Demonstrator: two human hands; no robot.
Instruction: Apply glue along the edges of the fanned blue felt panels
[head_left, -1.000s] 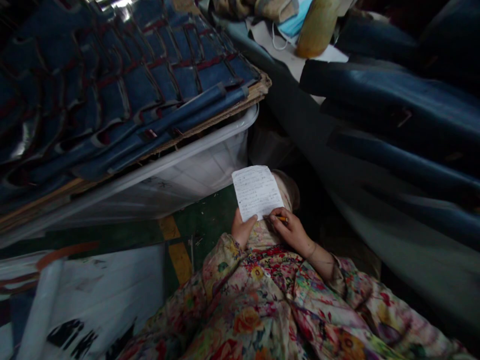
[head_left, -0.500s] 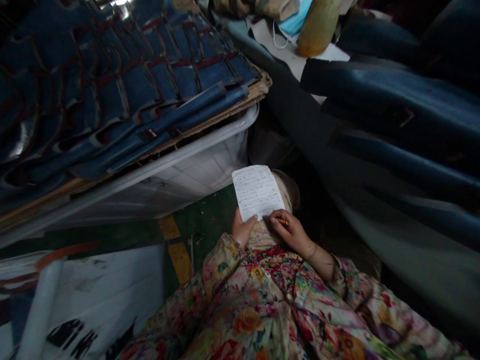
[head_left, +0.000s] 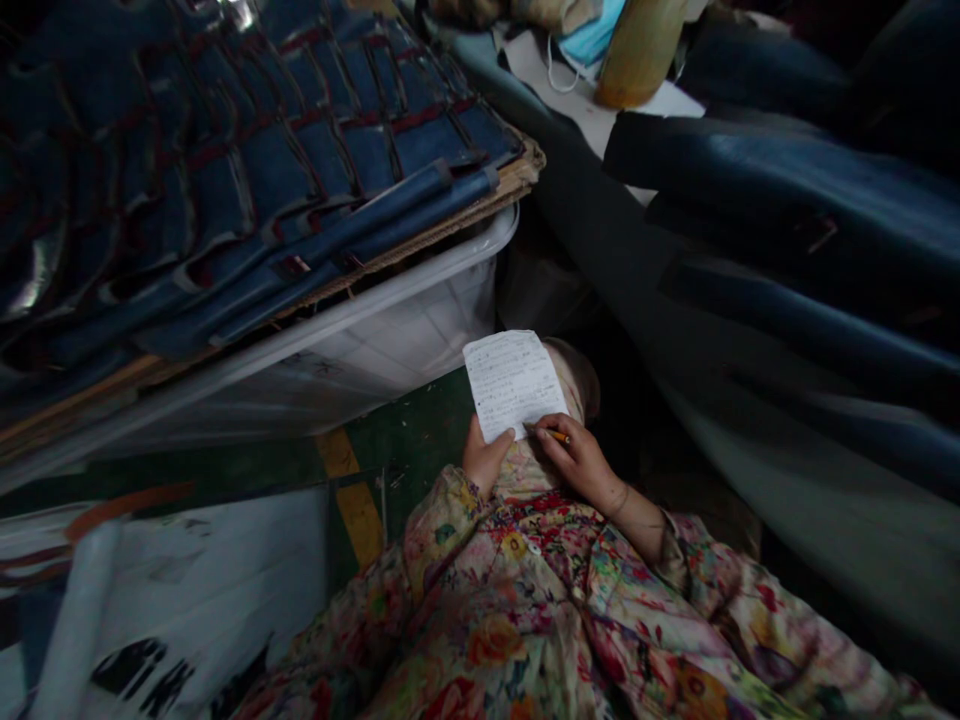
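A white sheet of paper (head_left: 514, 375) with lines of handwriting rests over my raised knee. My left hand (head_left: 486, 455) grips its lower left corner, the thumb on top and the fingers hidden beneath. In my right hand (head_left: 581, 462) is a yellow pen or pencil (head_left: 556, 436), pinched between thumb and fingers. Its dark tip is at the lower right part of the sheet, near the last written lines. Whether the tip touches the paper is too small to tell.
Blue folded pieces with dark red edges (head_left: 300, 150) lie on cardboard over a white plastic bin (head_left: 390, 320). More blue pieces (head_left: 780, 190) hang over a grey surface at right. A yellowish bottle (head_left: 641, 55) and a blue face mask (head_left: 589, 40) are at the back.
My right hand has shifted slightly up and left with the pen or pencil, over the paper's lower edge. My left hand and the sheet have stayed in place.
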